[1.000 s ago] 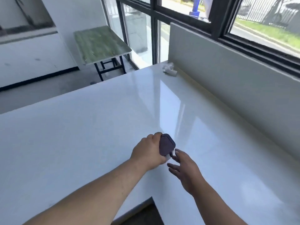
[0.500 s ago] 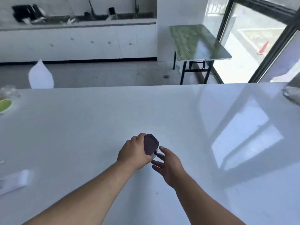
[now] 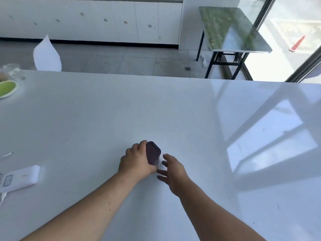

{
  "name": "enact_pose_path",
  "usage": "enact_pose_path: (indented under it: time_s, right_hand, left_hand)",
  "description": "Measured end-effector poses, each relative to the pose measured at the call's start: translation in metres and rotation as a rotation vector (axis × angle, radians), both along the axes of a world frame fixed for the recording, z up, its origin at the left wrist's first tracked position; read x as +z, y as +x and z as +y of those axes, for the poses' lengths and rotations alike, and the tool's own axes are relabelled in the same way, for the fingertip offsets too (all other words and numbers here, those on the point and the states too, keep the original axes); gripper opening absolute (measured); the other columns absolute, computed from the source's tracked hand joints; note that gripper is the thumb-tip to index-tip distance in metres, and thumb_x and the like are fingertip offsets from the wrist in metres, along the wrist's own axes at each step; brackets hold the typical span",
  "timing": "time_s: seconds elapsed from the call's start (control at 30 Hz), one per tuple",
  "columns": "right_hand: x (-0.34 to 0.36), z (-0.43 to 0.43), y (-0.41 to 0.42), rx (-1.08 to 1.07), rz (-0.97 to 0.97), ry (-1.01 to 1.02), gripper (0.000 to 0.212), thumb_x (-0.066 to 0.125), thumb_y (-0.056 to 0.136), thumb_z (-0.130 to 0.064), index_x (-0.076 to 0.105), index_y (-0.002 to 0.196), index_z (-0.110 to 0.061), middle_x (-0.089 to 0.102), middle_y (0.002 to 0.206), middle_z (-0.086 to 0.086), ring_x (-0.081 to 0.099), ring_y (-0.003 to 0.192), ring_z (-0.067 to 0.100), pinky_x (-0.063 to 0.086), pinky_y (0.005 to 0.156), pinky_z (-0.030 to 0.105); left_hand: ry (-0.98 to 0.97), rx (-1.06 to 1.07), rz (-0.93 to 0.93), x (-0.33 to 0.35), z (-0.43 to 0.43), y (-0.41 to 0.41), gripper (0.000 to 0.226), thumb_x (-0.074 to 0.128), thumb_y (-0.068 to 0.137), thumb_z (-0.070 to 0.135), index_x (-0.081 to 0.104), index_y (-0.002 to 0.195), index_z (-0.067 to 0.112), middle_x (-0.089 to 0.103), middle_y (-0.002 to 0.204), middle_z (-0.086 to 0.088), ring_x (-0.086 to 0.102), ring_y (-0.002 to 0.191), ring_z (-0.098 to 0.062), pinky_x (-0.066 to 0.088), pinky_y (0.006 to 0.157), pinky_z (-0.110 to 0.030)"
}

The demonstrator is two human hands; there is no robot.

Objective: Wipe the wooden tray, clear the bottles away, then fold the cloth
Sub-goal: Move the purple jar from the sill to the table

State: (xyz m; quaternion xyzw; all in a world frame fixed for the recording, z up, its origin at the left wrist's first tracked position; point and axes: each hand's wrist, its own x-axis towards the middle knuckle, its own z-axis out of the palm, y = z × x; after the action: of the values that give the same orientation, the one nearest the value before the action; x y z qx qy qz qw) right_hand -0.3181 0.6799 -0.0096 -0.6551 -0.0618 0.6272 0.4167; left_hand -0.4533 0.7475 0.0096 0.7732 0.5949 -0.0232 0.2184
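My left hand (image 3: 137, 162) is wrapped around a small bottle with a dark purple cap (image 3: 152, 152) that stands on the white table (image 3: 191, 119) near its front middle. The bottle's clear body is mostly hidden behind my fingers. My right hand (image 3: 172, 168) hovers just to the right of the bottle with its fingers spread, holding nothing. No wooden tray and no cloth are in view.
A white power bank with a cable (image 3: 19, 178) lies at the left edge. A green-rimmed bowl (image 3: 7, 88) and crumpled clear plastic (image 3: 10, 71) sit far left. Beyond the table are a white chair back (image 3: 46, 56), a green folding table (image 3: 229, 28) and cabinets.
The view has swung left, from the window wall to the open room; the bowl and power bank came into sight. Both hands keep the same pose around the bottle.
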Motion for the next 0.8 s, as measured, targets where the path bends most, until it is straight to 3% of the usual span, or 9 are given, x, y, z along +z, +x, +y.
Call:
enact_pose_path:
  time_s: [0.07,0.13,0.23,0.37,0.57,0.8]
  right_hand:
    - [0.008,-0.016,0.024,0.102,-0.277,0.037,0.043,0.055,0.098,-0.042,0.055,0.139,-0.029,0.059,0.144,0.005,0.062,0.126,0.029,0.052,0.104,0.042]
    - [0.026,-0.043,0.065,0.161,-0.586,0.085,0.058,0.055,0.096,-0.050,0.047,0.150,-0.031,0.053,0.152,-0.003,0.055,0.133,0.019,0.048,0.103,0.037]
    - [0.061,-0.109,0.151,0.160,-0.941,0.065,0.067,0.056,0.092,-0.060,0.045,0.152,-0.032,0.051,0.155,-0.009,0.044,0.143,0.016,0.045,0.109,0.037]
    - [0.111,-0.244,0.266,-0.015,-1.205,-0.097,0.075,0.058,0.088,-0.066,0.042,0.154,-0.033,0.048,0.155,-0.011,0.036,0.146,0.016,0.041,0.111,0.037]
    - [0.142,-0.498,0.367,-0.508,-1.208,-0.339,0.064,0.059,0.090,-0.062,0.049,0.146,-0.033,0.053,0.148,-0.010,0.042,0.140,0.016,0.048,0.101,0.039]
    - [0.109,-0.753,0.393,-0.862,-1.019,-0.529,0.041,0.058,0.095,-0.038,0.060,0.135,-0.030,0.060,0.140,-0.008,0.051,0.130,0.017,0.047,0.101,0.036]
  left_hand:
    - [0.083,-0.086,0.050,0.013,-0.002,0.020,0.105,0.073,0.073,0.068,0.030,0.159,0.026,0.037,0.164,-0.003,0.038,0.145,-0.030,0.040,0.114,-0.045]
    - [0.149,-0.190,-0.001,0.032,-0.007,0.059,0.096,0.072,0.079,0.066,0.036,0.158,0.026,0.037,0.166,-0.001,0.033,0.150,-0.027,0.034,0.118,-0.044]
    - [0.094,-0.358,-0.136,0.066,-0.032,0.149,0.081,0.070,0.083,0.063,0.042,0.153,0.031,0.047,0.157,0.008,0.037,0.145,-0.021,0.043,0.109,-0.041]
    - [0.014,-0.660,-0.248,0.107,-0.120,0.292,0.084,0.070,0.077,0.067,0.039,0.151,0.041,0.046,0.156,0.016,0.037,0.143,-0.013,0.046,0.095,-0.036]
    - [-0.044,-1.062,-0.346,0.146,-0.336,0.471,0.087,0.072,0.076,0.065,0.038,0.152,0.041,0.044,0.158,0.014,0.039,0.143,-0.015,0.045,0.094,-0.037]
    - [-0.179,-1.390,-0.326,0.131,-0.604,0.591,0.090,0.074,0.073,0.063,0.040,0.152,0.038,0.046,0.158,0.012,0.044,0.140,-0.014,0.046,0.100,-0.036]
